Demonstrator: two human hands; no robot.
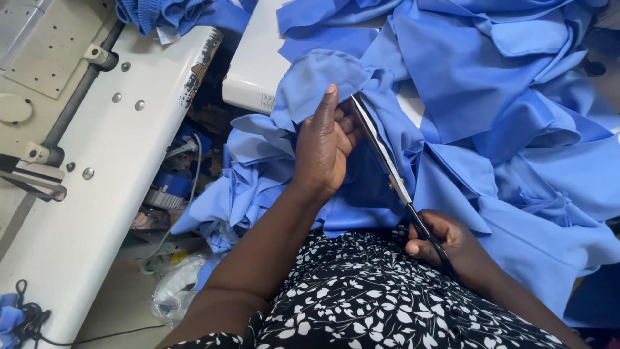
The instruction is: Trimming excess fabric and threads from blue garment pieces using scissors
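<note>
My left hand (325,147) grips a fold of blue fabric (323,74), thumb pointing up along the cloth. My right hand (440,240) holds the black handles of a long pair of scissors (386,158). The blades run up and to the left, and their tip meets the fabric right beside my left fingers. A large heap of the same blue cloth (516,129) spreads over my lap and to the right. My black-and-white floral garment (374,291) shows at the bottom.
A white sewing machine table (97,168) with metal fittings fills the left. Another white surface (255,64) lies at top centre under the cloth. More blue fabric (168,13) sits at top left. Clutter and a plastic bag (174,291) lie on the floor between.
</note>
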